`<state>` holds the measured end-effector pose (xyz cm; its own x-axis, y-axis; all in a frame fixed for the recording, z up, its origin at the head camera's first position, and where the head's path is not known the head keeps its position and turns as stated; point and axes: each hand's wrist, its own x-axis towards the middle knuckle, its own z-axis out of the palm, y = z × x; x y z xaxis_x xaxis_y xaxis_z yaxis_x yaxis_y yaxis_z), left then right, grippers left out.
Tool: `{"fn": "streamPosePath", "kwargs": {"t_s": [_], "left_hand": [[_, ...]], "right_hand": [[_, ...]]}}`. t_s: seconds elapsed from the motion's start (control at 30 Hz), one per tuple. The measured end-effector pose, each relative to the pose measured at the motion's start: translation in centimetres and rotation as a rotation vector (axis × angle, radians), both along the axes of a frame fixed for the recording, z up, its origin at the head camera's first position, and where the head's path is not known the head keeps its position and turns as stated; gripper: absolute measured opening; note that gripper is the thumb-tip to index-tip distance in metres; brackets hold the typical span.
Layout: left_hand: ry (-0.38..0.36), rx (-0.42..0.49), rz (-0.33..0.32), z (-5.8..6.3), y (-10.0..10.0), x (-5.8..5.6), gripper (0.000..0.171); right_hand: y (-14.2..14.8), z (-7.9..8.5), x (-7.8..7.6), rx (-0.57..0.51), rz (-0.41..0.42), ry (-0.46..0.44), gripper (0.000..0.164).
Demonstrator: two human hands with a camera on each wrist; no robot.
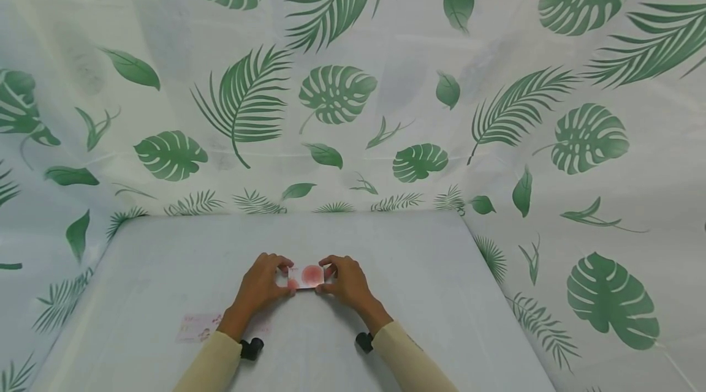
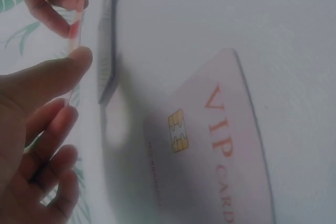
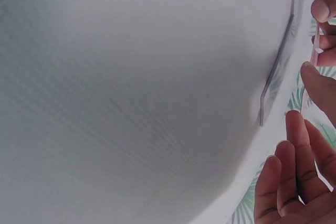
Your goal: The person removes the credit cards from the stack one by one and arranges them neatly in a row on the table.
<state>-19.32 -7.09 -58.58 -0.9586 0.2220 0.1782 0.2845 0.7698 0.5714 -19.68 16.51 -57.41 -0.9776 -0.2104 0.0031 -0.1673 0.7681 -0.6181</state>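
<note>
Tabletop, two grips (one card between)

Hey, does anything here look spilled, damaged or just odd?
Nothing stands out: the left hand and right hand hold a small card by its ends; the VIP card lies on the table; no spill or damage shows.

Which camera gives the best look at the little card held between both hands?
The head view: there the card shows its printed face, with a reddish circle. Both wrist views catch it nearly edge-on, a thin strip partly hidden by fingers.
</note>
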Motion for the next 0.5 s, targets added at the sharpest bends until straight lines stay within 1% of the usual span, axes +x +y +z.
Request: {"fn": "streamPosePath", "kwargs": {"t_s": [0.17, 0.33, 0.5], "left_hand": [[0.023, 0.011, -0.005, 0.3, -0.2, 0.4, 0.047], [0.005, 0.011, -0.004, 0.7, -0.3, 0.6, 0.048], [0.001, 0.005, 0.004, 1.3, -0.6, 1.0, 0.049]], "right_hand": [[-0.1, 0.1, 0.4, -0.001, 0.003, 0.034, 0.053], [-0.3, 0.2, 0.8, 0.008, -0.002, 0.054, 0.053], [-0.6, 0.7, 1.3, -0.02, -0.003, 0.059, 0.051]]}}
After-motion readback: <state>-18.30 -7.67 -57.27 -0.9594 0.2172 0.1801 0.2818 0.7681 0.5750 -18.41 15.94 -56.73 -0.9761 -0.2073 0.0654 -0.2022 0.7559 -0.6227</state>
